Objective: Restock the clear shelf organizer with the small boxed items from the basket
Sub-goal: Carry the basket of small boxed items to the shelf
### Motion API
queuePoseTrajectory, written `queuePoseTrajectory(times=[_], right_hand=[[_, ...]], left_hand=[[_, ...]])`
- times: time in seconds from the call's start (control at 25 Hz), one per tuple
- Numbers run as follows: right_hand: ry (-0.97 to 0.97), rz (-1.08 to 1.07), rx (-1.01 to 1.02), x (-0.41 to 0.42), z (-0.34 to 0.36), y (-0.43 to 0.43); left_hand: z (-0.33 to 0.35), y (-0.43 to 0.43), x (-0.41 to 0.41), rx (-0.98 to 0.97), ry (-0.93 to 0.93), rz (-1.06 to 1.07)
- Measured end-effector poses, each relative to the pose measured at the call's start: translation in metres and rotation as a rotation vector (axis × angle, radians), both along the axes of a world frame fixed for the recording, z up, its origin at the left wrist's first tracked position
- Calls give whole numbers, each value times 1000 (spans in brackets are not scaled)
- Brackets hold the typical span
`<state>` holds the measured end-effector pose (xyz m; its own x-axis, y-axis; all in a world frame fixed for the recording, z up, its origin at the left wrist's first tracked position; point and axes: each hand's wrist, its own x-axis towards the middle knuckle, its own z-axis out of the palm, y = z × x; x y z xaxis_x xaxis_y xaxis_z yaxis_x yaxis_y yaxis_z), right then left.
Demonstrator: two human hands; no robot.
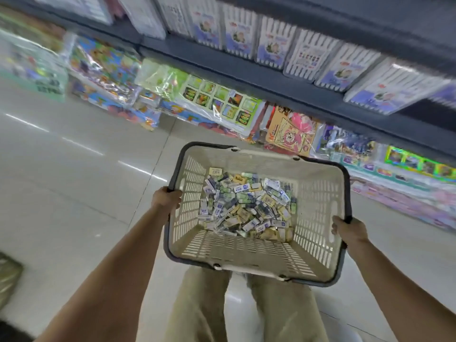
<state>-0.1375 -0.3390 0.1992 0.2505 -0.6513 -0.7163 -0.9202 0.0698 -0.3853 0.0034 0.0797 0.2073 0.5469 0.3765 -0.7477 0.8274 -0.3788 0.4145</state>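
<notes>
- Head view: the person holds a cream basket (246,250) out in front with both hands; it hangs in the air above the tiled floor (74,181) and the person's legs (202,304).
- The left hand (167,196) is curled round the dark rim on the left side; the right hand (345,229) grips the rim on the right side; neither hand is free.
- The small boxed items (246,206) lie in a loose heap on the bottom of the basket, more toward the far end; there are lots of them.
- A dark shelf (246,75) runs along the right; white packs (274,43) stand on it, and bright toy packs (217,102) sit under it, near the floor; they look blurry.
- The clear shelf organizer cannot be seen, so the restocking looks not yet begun.
- What could go wrong: the basket tilts a little, so the loose heap could slide to one end; if a hand slips off the rim, the basket could tip and the boxes could spill on the floor.
- The sides have slots; whether a small box could slip through cannot be told.
</notes>
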Motion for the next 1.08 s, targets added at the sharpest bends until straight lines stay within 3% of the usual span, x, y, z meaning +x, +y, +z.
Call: queuePoseTrajectory(times=[0.4,0.72,1.08], right_hand=[[-66,367,26,79,158,83],[-126,590,10,179,189,201],[-97,729,6,305,211,419]], left_hand=[[163,107,-83,22,-91,231],[181,211,-82,-115,-98,455],[200,412,-8,-72,-137,505]])
